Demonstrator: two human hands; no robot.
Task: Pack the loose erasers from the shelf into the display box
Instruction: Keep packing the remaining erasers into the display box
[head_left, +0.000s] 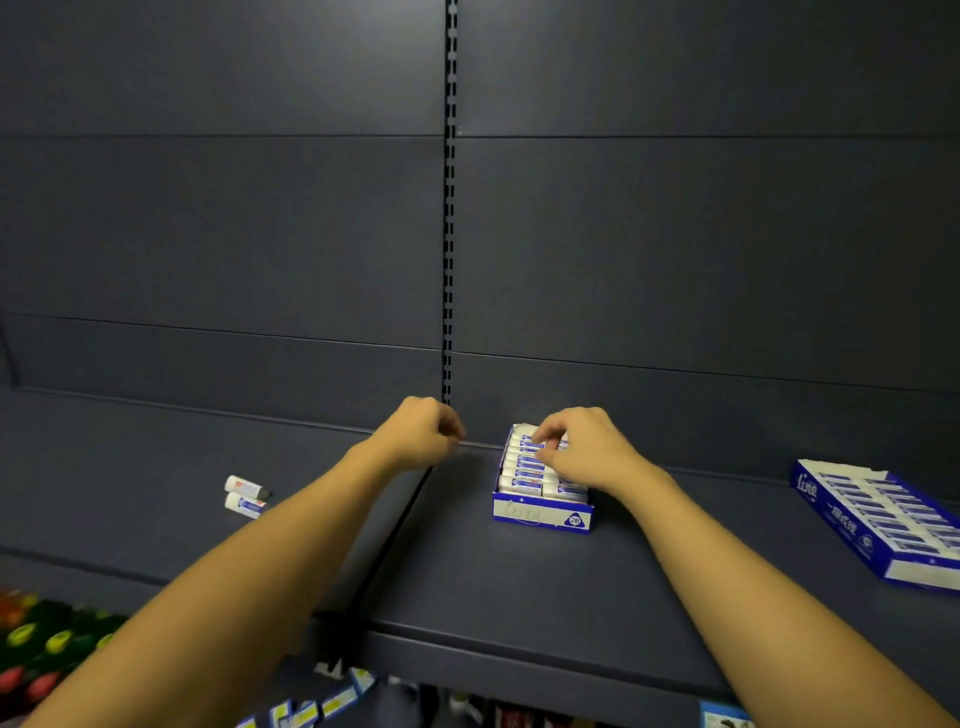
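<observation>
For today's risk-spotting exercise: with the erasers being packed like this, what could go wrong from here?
1. The right hand works in the nearly full display box; squeezing in another eraser could push packed ones out of line.
2. Two loose erasers lie far left, beyond the left hand, and may be overlooked.

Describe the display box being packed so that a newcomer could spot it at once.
On the dark shelf, just right of the slotted upright, stands a small blue-and-white display box with erasers in rows. The right hand rests in it; the box at far right is larger and untouched.
</observation>
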